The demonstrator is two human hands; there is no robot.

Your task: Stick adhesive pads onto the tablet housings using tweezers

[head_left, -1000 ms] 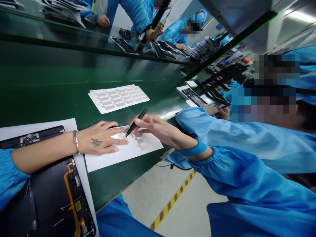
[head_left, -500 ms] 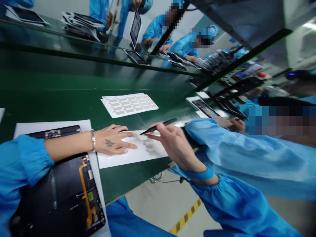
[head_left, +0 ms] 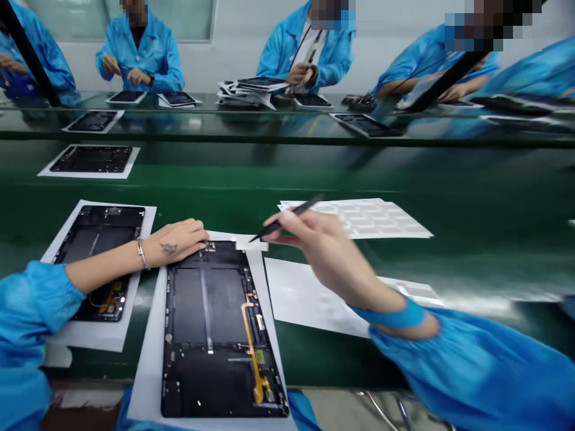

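- this was an electronics assembly line in a factory workshop
- a long, glossy green counter (head_left: 314,170) ran across the room, with work set out in a row along it
- an open tablet housing (head_left: 211,311) with an orange flex cable lay on white paper, and more lay along the line
- a sheet of small pale labels (head_left: 381,218) lay close by
- co-workers (head_left: 139,54) in matching blue smocks faced across the line, handling more housings
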